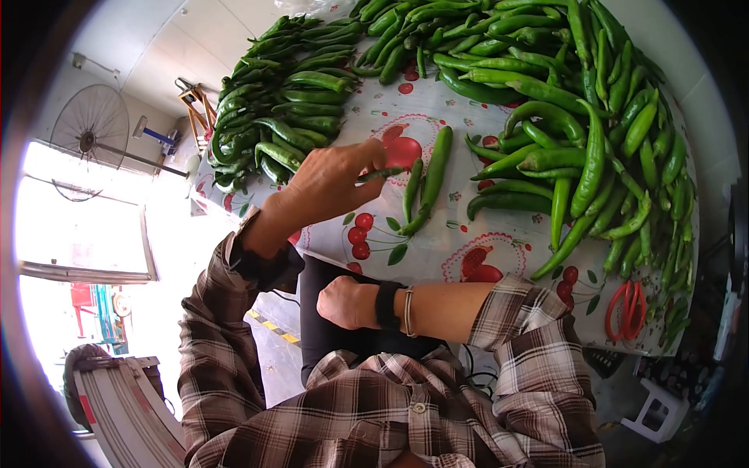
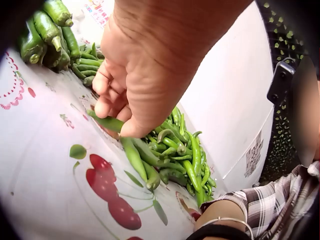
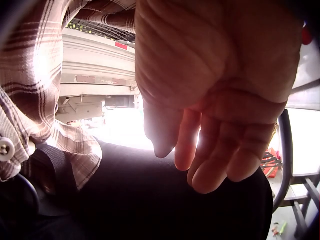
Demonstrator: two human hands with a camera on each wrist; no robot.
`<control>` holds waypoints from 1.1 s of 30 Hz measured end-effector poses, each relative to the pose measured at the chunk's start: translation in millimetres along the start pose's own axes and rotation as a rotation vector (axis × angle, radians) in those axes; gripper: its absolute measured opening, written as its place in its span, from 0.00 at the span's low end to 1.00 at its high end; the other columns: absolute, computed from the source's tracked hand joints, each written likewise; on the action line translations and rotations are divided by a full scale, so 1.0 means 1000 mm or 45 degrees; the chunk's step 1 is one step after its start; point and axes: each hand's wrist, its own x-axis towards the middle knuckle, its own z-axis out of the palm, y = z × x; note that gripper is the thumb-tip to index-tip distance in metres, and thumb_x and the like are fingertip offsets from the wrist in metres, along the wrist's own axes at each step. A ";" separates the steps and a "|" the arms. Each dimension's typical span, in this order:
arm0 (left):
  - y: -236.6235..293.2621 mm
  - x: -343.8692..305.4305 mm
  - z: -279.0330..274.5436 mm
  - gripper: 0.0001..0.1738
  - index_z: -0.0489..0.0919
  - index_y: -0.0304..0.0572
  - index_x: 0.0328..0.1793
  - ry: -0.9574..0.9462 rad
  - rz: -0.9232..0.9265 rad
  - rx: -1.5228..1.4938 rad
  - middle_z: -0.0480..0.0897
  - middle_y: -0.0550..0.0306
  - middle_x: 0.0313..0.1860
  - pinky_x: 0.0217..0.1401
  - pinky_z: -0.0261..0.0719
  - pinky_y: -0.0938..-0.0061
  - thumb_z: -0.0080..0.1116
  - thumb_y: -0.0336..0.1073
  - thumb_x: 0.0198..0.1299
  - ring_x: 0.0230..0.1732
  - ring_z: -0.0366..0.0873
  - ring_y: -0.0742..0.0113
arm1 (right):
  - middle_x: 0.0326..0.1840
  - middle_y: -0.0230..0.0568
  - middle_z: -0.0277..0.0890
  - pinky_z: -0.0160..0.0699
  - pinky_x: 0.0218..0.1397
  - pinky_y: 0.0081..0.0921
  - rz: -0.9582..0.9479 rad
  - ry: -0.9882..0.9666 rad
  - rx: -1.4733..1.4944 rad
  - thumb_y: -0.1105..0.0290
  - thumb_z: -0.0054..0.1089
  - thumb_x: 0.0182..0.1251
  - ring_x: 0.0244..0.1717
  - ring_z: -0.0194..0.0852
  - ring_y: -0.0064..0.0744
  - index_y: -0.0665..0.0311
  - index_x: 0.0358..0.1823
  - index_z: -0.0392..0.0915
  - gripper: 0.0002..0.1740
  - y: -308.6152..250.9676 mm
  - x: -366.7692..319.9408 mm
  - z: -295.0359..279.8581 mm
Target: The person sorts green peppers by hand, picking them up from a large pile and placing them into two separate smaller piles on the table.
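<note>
My left hand (image 1: 331, 175) is over the near side of the table and pinches a small green chili pepper (image 1: 384, 174) between thumb and fingers. In the left wrist view that pepper (image 2: 107, 121) pokes out past the fingertips. Just right of this hand, a long green pepper (image 1: 437, 181) and a shorter green pepper (image 1: 412, 192) lie side by side on the cherry-print tablecloth (image 1: 374, 269). My right hand (image 1: 343, 303) hangs over the dark-trousered lap below the table edge. In the right wrist view its fingers (image 3: 210, 175) are loosely bent with nothing in them.
A neat pile of dark green peppers (image 1: 273, 101) sits at the back left. A larger heap of loose peppers (image 1: 593, 140) covers the right side. Red-handled scissors (image 1: 626, 310) lie at the right front corner. A white stool (image 1: 657, 411) stands below on the floor.
</note>
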 end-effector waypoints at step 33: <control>0.030 0.011 0.019 0.23 0.71 0.40 0.49 -0.111 -0.230 -0.014 0.79 0.46 0.40 0.46 0.74 0.60 0.57 0.38 0.46 0.41 0.78 0.48 | 0.25 0.46 0.81 0.81 0.28 0.34 -0.086 0.337 -0.059 0.72 0.57 0.44 0.30 0.83 0.42 0.68 0.27 0.82 0.09 0.006 0.006 0.023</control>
